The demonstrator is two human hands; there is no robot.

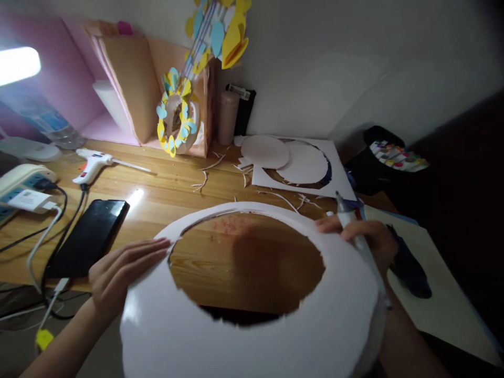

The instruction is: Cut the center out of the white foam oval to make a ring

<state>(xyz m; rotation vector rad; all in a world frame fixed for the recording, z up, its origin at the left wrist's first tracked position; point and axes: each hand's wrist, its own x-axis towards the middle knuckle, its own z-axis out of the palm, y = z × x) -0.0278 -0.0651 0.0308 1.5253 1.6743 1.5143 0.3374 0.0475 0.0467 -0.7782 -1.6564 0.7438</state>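
Observation:
A large white board ring (252,346) with a rough-edged oval hole fills the lower middle of the view. It is tilted, and its near part reaches past the table's front edge. My left hand (126,270) grips the ring's left side, fingers straight and together on top, the thumb hidden. My right hand (366,239) is at the right side, its fingertips touching the ring's upper right. It is closed around a slim grey pen-like tool (364,249), whose narrow tip points away from me. Whether the tool is a knife or a marker I cannot tell.
White board cut-outs (268,152) and thin offcuts (279,197) lie at the back of the wooden table (157,184). A glue gun (94,164), a black phone (90,236) and a power strip (23,189) with cables are at left. A paper-flower ornament (177,121) hangs ahead.

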